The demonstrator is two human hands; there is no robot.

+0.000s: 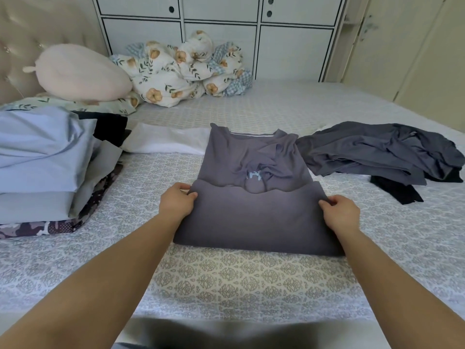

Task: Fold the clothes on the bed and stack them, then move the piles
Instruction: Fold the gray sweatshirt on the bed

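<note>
Shirt: I see the grey shirt (254,187) lying flat on the bed (251,285), its near hem doubled up over its middle, collar end pointing away from me.

Left hand: my left hand (177,201) pinches the left corner of the folded edge, thumb on top and fingers curled round the cloth.

Right hand: my right hand (341,212) pinches the right corner of the same edge in the same way — both hands are closed on the shirt, not resting flat.

Axis: the shirt's long axis runs straight away from me; the folded edge lies across it, held at both ends, with the unfolded half just beyond my hands.

Nearer hand: neither, as far as I can judge — the hands sit about level on either side of the shirt.

Next move, my guess: carry the held edge forward along that axis toward the collar, keeping both corners even so the fold stays square.

Pile: left of the shirt stands a stack of folded clothes (47,172), pale blue on top, well apart from it.

Unfolded heap: right of the shirt lies a loose heap of dark clothes (382,152), near its far corner.

White garment: beyond the shirt's left side, a white piece (163,139) lies flat.
</note>
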